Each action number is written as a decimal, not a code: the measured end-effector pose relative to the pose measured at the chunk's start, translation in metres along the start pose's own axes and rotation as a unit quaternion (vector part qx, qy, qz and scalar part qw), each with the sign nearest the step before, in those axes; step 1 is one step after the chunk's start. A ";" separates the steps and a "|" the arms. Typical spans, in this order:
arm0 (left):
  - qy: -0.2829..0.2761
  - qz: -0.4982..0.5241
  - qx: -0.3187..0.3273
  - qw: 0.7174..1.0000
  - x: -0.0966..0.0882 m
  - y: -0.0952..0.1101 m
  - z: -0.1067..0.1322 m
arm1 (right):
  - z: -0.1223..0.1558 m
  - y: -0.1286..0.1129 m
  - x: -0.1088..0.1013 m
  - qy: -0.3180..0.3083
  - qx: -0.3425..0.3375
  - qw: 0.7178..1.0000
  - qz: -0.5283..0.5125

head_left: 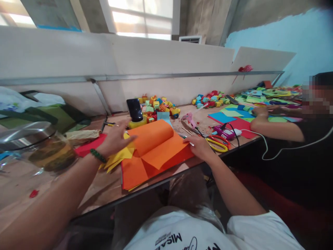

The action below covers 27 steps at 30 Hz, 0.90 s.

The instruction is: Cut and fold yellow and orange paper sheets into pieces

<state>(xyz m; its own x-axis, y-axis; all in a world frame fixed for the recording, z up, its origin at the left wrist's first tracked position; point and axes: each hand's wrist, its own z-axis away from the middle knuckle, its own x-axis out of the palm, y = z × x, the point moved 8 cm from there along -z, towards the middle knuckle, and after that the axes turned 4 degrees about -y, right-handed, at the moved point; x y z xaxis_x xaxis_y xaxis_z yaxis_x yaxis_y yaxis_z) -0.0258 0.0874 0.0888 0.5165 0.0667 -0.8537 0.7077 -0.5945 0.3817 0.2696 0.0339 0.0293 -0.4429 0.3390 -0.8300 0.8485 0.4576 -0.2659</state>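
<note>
A sheet of orange paper (166, 151) lies in front of me at the table edge, its far part curled over in a loose roll. My right hand (201, 147) pinches the sheet's right edge; a thin, pale tip shows by its fingers, too small to name. My left hand (116, 139), with a green bead bracelet at the wrist, hovers by the left edge of the sheet, thumb and fingers apart. Under and beside that hand lie yellow paper pieces (121, 156). Another orange layer (134, 173) with red and yellow edges lies beneath the curled sheet.
Behind the paper stand a phone (134, 109) and piles of small paper cubes (158, 106). A pink glue gun (190, 119), scissors (218, 143) and a purple power strip (224, 132) lie right. A glass jar (49, 152) stands left. A co-worker's arm (275, 126) reaches in.
</note>
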 end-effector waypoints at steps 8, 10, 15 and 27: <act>-0.242 -0.032 0.122 0.962 0.078 0.062 0.039 | 0.007 0.015 0.020 -0.025 0.024 0.998 -0.054; -0.234 -0.015 0.105 0.966 0.082 0.059 0.038 | 0.009 0.015 0.019 -0.027 0.020 0.998 -0.055; -0.189 -0.024 0.071 0.979 0.082 0.057 0.041 | 0.014 -0.001 0.012 -0.014 -0.038 0.995 -0.087; -0.081 0.397 -0.222 0.887 0.081 0.000 0.027 | 0.002 0.002 -0.027 0.217 0.003 0.970 -0.111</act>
<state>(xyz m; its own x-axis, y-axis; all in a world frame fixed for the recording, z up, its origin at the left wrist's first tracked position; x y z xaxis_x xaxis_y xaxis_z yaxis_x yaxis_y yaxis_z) 0.0031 0.0715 0.0105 0.8861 -0.3695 -0.2800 0.2910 -0.0269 0.9563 0.2839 0.0240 0.0500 -0.6937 0.5470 -0.4687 0.7196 0.5539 -0.4187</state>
